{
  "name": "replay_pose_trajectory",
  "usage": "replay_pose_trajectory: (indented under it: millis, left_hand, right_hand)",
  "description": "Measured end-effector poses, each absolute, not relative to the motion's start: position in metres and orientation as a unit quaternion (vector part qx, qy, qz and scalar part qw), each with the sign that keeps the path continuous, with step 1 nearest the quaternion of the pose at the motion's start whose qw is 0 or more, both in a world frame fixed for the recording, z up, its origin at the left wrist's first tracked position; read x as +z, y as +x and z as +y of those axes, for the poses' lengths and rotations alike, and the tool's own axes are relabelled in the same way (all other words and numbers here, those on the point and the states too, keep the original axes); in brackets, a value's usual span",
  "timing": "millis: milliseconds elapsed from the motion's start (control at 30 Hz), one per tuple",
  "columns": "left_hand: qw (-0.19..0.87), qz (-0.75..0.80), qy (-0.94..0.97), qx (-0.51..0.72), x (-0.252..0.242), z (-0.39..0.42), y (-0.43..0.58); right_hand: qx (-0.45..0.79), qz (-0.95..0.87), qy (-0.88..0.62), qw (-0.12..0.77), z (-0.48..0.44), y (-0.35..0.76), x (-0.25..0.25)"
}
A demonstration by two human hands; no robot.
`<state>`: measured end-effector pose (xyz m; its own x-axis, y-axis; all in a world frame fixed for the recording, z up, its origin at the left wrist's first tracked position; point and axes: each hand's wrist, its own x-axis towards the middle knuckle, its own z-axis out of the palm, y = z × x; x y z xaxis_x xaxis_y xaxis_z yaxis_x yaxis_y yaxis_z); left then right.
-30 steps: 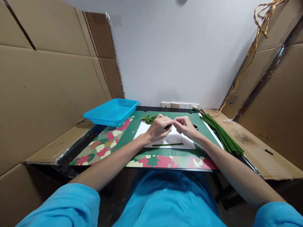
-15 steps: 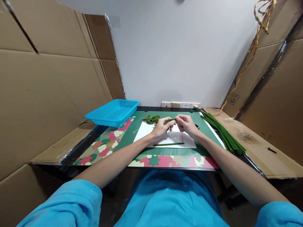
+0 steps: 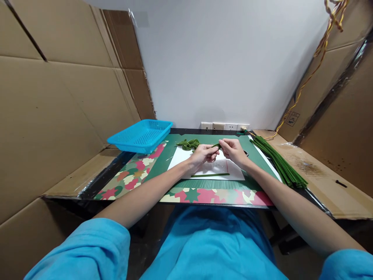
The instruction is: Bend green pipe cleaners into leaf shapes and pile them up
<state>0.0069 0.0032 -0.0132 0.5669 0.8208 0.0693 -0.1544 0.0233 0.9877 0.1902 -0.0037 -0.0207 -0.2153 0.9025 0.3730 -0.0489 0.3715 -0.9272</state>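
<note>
Over a white sheet (image 3: 179,163), both hands meet at a green pipe cleaner (image 3: 216,146). My left hand (image 3: 205,153) is closed on it, thumb lying along its length. Thumb and fingers of my right hand (image 3: 233,149) pinch its right end. Most of the pipe cleaner is covered by the fingers. One straight green pipe cleaner (image 3: 210,175) lies across the near part of the sheet. Behind my left hand sits a small pile of bent green pipe cleaners (image 3: 189,144). A dark round object (image 3: 246,153) shows partly behind my right wrist.
A blue perforated basket (image 3: 142,136) stands at the back left. A thick bundle of straight green pipe cleaners (image 3: 279,163) lies at the right edge of the table. Cardboard walls (image 3: 72,89) flank both sides, and wall sockets (image 3: 224,126) line the back.
The view has shifted slightly. My left fingers have closed in further over the pipe cleaner, so less of it shows. Both hands stay together at it.
</note>
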Motion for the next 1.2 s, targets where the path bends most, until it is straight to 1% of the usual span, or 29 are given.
replay_pose_trajectory:
  millis: [67, 167, 233, 300, 367, 500, 567, 633, 733, 800, 833, 967, 1033, 1100, 1200]
  left_hand:
    - [0.606, 0.293, 0.632, 0.383, -0.009, 0.0, 0.006]
    - [0.481, 0.298, 0.725, 0.393, -0.001, -0.004, 0.003]
    - [0.383, 0.308, 0.775, 0.398, 0.002, -0.005, -0.001]
    - [0.321, 0.321, 0.795, 0.402, 0.001, -0.004, -0.004]
    - [0.333, 0.321, 0.796, 0.392, -0.003, -0.001, -0.005]
    - [0.447, 0.29, 0.753, 0.385, -0.014, 0.011, -0.004]
    - [0.481, 0.286, 0.724, 0.403, -0.02, 0.018, -0.003]
    - [0.497, 0.291, 0.706, 0.413, -0.025, 0.022, -0.002]
    - [0.491, 0.283, 0.721, 0.399, -0.027, 0.021, -0.004]
    - [0.47, 0.284, 0.741, 0.386, -0.024, 0.016, -0.005]
    - [0.441, 0.296, 0.755, 0.384, -0.022, 0.012, -0.006]
    - [0.26, 0.321, 0.833, 0.368, -0.013, 0.002, -0.01]
    - [0.212, 0.326, 0.849, 0.357, -0.012, 0.001, -0.011]
    - [0.238, 0.331, 0.841, 0.354, -0.014, 0.004, -0.011]
    - [0.387, 0.303, 0.796, 0.353, -0.02, 0.009, -0.008]
  right_hand:
    - [0.435, -0.641, -0.349, 0.527, -0.005, 0.19, -0.02]
    - [0.429, -0.643, -0.368, 0.517, -0.009, 0.187, -0.017]
    - [0.447, -0.632, -0.372, 0.511, -0.011, 0.184, -0.015]
    - [0.477, -0.612, -0.37, 0.511, -0.012, 0.182, -0.015]
    - [0.497, -0.594, -0.37, 0.513, -0.01, 0.183, -0.017]
    - [0.472, -0.598, -0.379, 0.525, -0.004, 0.191, -0.022]
    - [0.451, -0.604, -0.383, 0.534, -0.002, 0.196, -0.025]
    - [0.439, -0.603, -0.387, 0.542, -0.003, 0.199, -0.027]
    - [0.44, -0.598, -0.392, 0.543, -0.005, 0.197, -0.028]
    - [0.456, -0.593, -0.388, 0.539, -0.008, 0.193, -0.027]
    - [0.476, -0.582, -0.382, 0.537, -0.009, 0.191, -0.026]
    - [0.586, -0.525, -0.361, 0.5, -0.01, 0.189, -0.023]
    - [0.62, -0.502, -0.36, 0.483, -0.011, 0.19, -0.021]
    - [0.626, -0.495, -0.358, 0.485, -0.011, 0.19, -0.019]
    - [0.609, -0.506, -0.346, 0.503, -0.015, 0.189, -0.015]
